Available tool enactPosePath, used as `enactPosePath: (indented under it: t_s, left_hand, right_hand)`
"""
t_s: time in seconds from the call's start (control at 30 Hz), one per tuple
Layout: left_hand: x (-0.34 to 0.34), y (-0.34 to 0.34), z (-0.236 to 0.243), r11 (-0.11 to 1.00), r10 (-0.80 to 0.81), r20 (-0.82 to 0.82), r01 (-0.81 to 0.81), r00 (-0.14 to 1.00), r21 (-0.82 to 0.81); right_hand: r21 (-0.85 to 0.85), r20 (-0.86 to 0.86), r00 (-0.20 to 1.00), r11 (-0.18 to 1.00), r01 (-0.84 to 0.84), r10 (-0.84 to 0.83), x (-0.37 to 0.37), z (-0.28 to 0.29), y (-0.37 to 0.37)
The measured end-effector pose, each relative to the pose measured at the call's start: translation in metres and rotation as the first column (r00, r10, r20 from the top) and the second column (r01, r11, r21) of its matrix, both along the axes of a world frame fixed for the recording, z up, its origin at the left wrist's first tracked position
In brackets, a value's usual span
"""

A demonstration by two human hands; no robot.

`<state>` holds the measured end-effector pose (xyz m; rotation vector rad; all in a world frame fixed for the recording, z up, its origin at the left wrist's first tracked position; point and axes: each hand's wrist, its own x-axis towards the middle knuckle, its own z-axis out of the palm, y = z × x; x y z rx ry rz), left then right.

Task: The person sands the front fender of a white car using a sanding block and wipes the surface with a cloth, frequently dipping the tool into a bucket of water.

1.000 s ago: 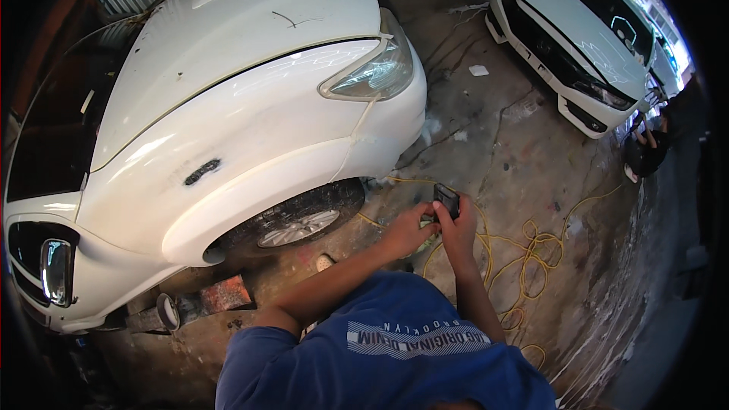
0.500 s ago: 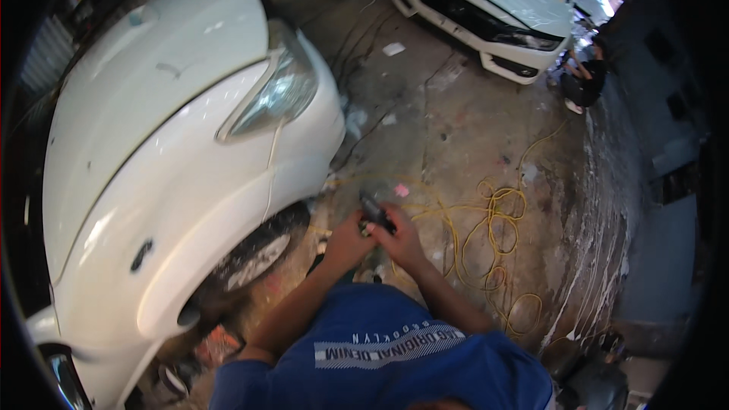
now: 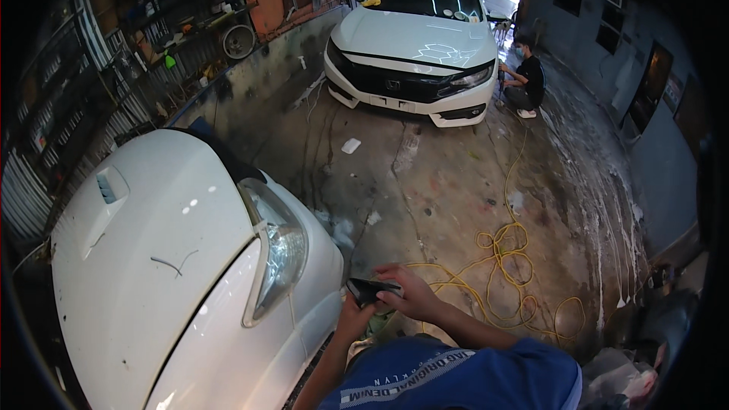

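Observation:
In front of my body I hold a small dark, wedge-shaped piece (image 3: 372, 289) with a smooth, pointed end; its exact kind does not show. My left hand (image 3: 352, 319) grips it from below, the fingers partly hidden. From the other side my right hand (image 3: 410, 293) closes on it, thumb underneath and fingers over its top edge. Just left of my hands is the front corner of a white car (image 3: 171, 220), with a clear headlight (image 3: 277, 258) and a hood scoop (image 3: 111, 187). A thin dark strip (image 3: 176, 264) lies on its hood.
A yellow hose or cable (image 3: 503, 254) lies coiled on the stained floor to the right. Another white car (image 3: 414, 38) stands ahead, with a person (image 3: 529, 80) crouching beside it. Cluttered shelves (image 3: 163, 19) line the left wall; clear plastic (image 3: 619, 380) lies at the lower right.
My view has lifted toward the car ahead. The dark piece remains in both hands but is turned more sideways, and my right hand's fingers now reach over its top.

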<state>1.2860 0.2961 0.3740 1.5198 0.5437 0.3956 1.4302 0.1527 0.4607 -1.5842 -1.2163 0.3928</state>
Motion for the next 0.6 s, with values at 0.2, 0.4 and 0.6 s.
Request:
enactPosePath:
  t_s: [0.2,0.4,0.6]
  left_hand:
    - [0.003,0.027,0.032,0.989,0.072,0.07,-0.063,0.995,-0.132]
    - [-0.004,0.045,0.057,0.995,0.054,0.123,-0.043,0.991,-0.09]
    - [-0.013,0.035,0.094,0.956,0.245,0.154,-0.212,0.957,-0.202]
  right_hand:
    - [-0.003,0.239,0.941,0.969,-0.248,0.241,0.018,0.034,0.038]
    - [-0.058,0.355,0.828,0.894,-0.444,0.434,0.043,0.055,0.106]
    - [-0.189,0.258,0.549,0.598,-0.779,0.795,0.07,0.073,0.168]
